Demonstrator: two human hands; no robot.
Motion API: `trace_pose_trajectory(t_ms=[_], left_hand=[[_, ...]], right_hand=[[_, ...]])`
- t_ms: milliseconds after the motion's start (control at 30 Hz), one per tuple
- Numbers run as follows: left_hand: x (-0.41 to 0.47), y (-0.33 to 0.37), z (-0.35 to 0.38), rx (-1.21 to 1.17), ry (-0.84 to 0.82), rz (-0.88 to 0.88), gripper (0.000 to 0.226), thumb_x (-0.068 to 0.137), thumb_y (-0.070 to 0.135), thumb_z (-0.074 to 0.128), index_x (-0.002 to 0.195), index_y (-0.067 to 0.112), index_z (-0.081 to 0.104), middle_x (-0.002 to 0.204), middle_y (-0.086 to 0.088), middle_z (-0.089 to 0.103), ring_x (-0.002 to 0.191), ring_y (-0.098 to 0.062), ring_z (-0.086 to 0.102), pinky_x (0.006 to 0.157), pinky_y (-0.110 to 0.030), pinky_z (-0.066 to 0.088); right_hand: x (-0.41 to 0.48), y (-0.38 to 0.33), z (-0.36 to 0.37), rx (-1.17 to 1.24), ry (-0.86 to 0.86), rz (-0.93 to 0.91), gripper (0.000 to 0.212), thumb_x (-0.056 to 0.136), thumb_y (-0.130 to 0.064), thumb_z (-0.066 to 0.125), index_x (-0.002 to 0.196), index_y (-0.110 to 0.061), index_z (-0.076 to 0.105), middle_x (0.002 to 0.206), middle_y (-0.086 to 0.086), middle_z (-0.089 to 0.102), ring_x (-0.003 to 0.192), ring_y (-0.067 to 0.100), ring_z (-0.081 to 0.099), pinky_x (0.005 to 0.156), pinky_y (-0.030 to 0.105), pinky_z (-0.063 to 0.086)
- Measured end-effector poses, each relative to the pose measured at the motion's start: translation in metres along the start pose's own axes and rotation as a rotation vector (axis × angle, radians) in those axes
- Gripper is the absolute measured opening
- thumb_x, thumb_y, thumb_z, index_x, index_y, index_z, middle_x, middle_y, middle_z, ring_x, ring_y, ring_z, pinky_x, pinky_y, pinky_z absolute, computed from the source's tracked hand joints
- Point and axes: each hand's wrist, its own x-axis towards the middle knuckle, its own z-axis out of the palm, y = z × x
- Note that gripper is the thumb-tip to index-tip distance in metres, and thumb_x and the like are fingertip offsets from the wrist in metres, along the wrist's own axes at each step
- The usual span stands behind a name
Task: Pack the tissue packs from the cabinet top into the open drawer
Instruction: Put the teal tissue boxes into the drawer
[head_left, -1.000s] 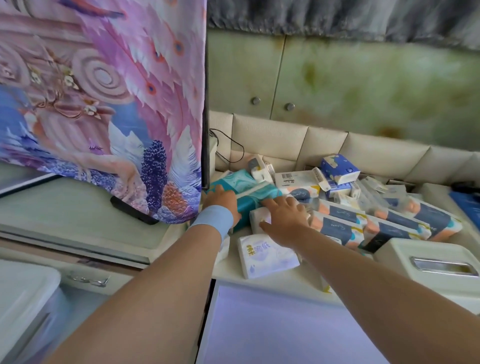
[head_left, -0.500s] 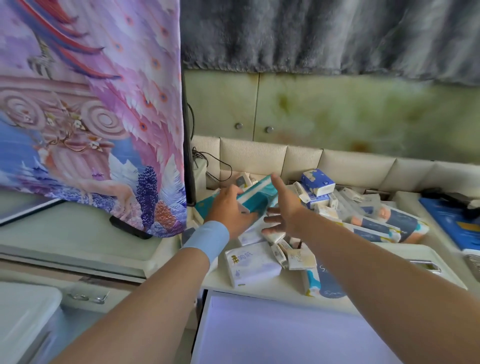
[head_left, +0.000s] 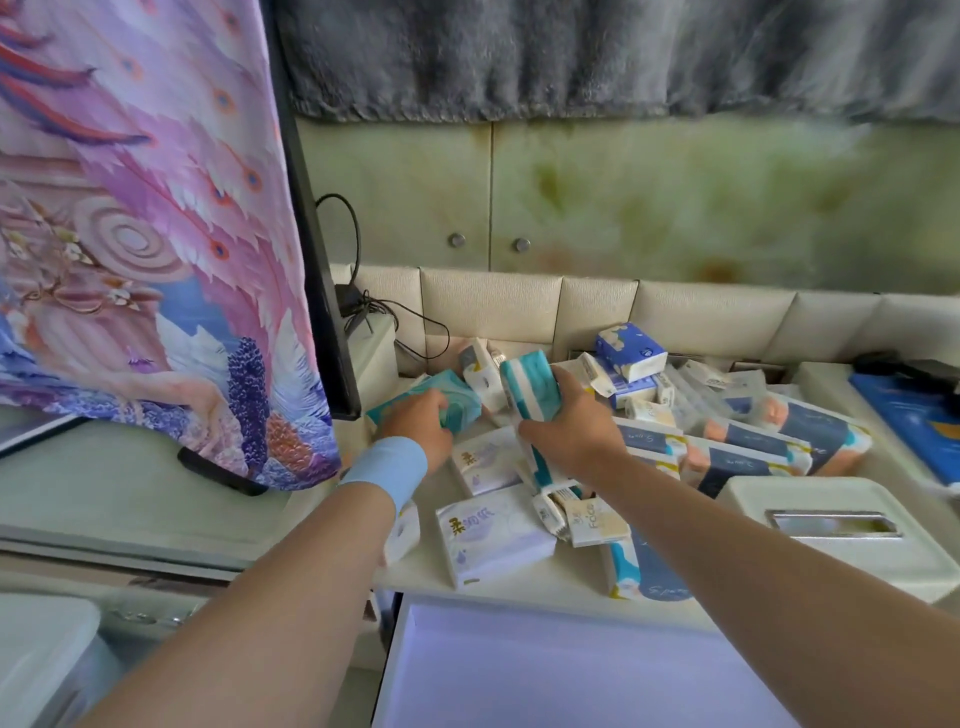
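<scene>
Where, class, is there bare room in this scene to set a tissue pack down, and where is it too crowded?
The open drawer below the cabinet's front edge looks bare. The counter left of the left hand, beneath the patterned cloth, is mostly free. It is crowded around the right hand: packs pile from the padded back wall to the white tissue box.

Tissue packs, as I count them on the counter (head_left: 524, 584):
- teal-and-white pack (head_left: 530, 400), stood on end, tilted, lifted above the heap;
- teal pack (head_left: 447, 400), lying flat at far left;
- two white packs with purple print (head_left: 491, 535), flat near the front edge;
- long navy-and-peach packs (head_left: 748, 457), heaped rightward;
- small blue box-like pack (head_left: 631, 351) on top at the back (smaller packs too jumbled to number).

Open drawer (head_left: 571, 670): pale interior, just below the front edge.
</scene>
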Motion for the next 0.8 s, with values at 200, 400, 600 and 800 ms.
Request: trace_pose_trajectory(t_ms=[200,400,600,800], left_hand=[[0.038,-0.030,0.024,0.192,0.021,-0.145,0.090,0.080,0.036,0.068,0.151,0.020,0.015,0.158,-0.013,0.016,0.143,-0.033,0.021,0.114,-0.043,0.029],[0.062,-0.022,0.035,0.394,0.016,-0.229,0.090,0.073,0.052,0.068,0.145,0.023,0.022,0.144,-0.011,0.039,0.138,-0.034,0.023,0.111,-0.041,0.023],[0.058,-0.007,0.029,0.497,0.221,-0.083,0.071,0.063,0.049,0.073,0.121,0.018,0.047,0.122,-0.007,0.042,0.115,-0.028,0.037,0.097,-0.034,0.031],[0.016,0.018,-0.010,0.469,0.248,-0.092,0.077,0.068,0.051,0.071,0.129,0.013,0.042,0.129,-0.009,0.043,0.122,-0.028,0.039,0.100,-0.036,0.031]], right_hand=[[0.010,0.022,0.016,-0.080,0.011,0.018,0.069,0.083,-0.049,0.060,0.145,-0.029,0.037,0.121,-0.002,0.062,0.100,0.020,0.062,0.083,0.040,0.056],[0.018,0.029,0.022,-0.028,0.035,-0.001,0.056,0.082,-0.049,0.062,0.134,-0.031,0.048,0.099,-0.012,0.059,0.090,0.014,0.062,0.078,0.037,0.056],[0.012,0.029,0.019,0.012,0.033,-0.008,0.054,0.081,-0.048,0.064,0.131,-0.032,0.049,0.097,-0.013,0.060,0.088,0.013,0.064,0.078,0.039,0.058],[-0.016,0.018,-0.001,0.103,0.036,-0.026,0.065,0.082,-0.043,0.068,0.140,-0.034,0.039,0.106,-0.013,0.058,0.099,0.016,0.062,0.082,0.040,0.057]])
